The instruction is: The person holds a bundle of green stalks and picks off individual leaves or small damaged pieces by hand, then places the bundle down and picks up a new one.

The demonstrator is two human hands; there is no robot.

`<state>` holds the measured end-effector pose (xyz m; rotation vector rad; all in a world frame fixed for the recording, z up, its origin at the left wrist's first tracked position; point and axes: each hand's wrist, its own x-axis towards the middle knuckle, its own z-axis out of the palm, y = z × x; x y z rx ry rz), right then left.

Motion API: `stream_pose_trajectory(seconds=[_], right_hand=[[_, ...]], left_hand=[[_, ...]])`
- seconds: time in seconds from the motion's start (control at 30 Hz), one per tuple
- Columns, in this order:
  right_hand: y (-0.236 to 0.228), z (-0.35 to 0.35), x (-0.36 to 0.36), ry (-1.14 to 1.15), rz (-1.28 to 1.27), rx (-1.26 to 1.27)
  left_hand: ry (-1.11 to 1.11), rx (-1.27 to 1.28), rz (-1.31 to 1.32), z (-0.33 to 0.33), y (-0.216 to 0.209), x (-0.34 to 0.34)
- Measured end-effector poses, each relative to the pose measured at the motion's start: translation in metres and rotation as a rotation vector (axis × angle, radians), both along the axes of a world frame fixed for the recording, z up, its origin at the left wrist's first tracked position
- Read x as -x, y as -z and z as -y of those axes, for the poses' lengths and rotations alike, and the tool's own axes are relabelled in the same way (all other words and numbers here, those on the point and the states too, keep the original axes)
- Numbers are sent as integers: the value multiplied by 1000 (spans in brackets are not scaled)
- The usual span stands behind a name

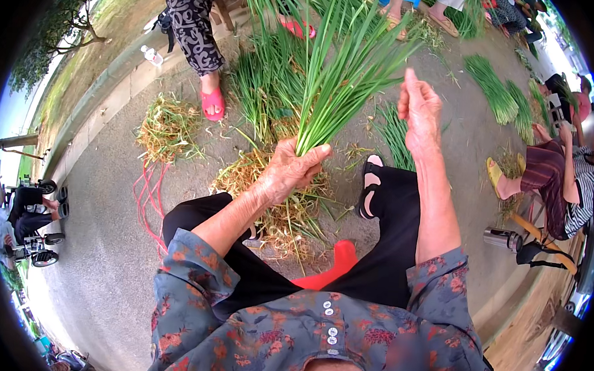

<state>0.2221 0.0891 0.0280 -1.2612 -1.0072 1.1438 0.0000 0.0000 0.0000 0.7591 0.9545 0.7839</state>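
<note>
The bunch of long green stalks stands in the middle of the scene, raised above the ground and tilted so its leaves fan out to the far right. The person's left grip is closed around the pale lower ends, thumb pressed across them, probably because holding the narrow base keeps the stems together and leaves the tops free. To the right, the right grip is half curled with the thumb raised, near the leaf tips (whether a thin leaf is pinched there, one cannot tell).

Below the bunch, dry straw-coloured scraps lie between the feet, perhaps because loose bits land there. Just beyond, a heap of green stalks spreads on the pavement, seemingly close by for easy reach. Farther left is another dry heap, with red cord trailing on its near side. At the far right, more green bundles lie apart, their stems roughly aligned, likely to keep them tidy.
</note>
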Motion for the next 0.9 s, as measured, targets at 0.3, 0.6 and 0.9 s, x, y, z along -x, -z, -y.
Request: stream_pose_trajectory(seconds=[0.3, 0.6, 0.9], right_hand=[[0, 40, 61, -305, 608, -338], [5, 36, 54, -314, 596, -418], [2, 20, 30, -13, 531, -322]], left_hand=[[29, -203, -435, 2, 1, -3], [0, -391, -621, 0, 4, -4], [-93, -248, -432, 0, 2, -1]])
